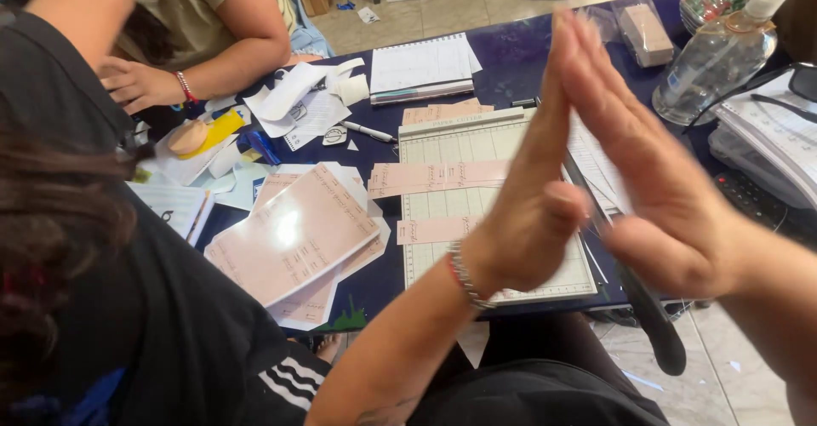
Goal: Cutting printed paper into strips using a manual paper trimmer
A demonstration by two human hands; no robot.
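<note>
My left hand and my right hand are raised above the table, palms pressed flat against each other, fingers straight and pointing up. Neither holds anything. A beaded bracelet sits on my left wrist. Below them lies a white paper cutter board with a grid, its black-handled blade arm reaching toward me. Pink paper strips lie across the board.
A stack of pink printed sheets lies left of the cutter. A person in black sits close at my left; another person's hand rests at the far left. A notebook, pen, clear bottle and calculator stand around.
</note>
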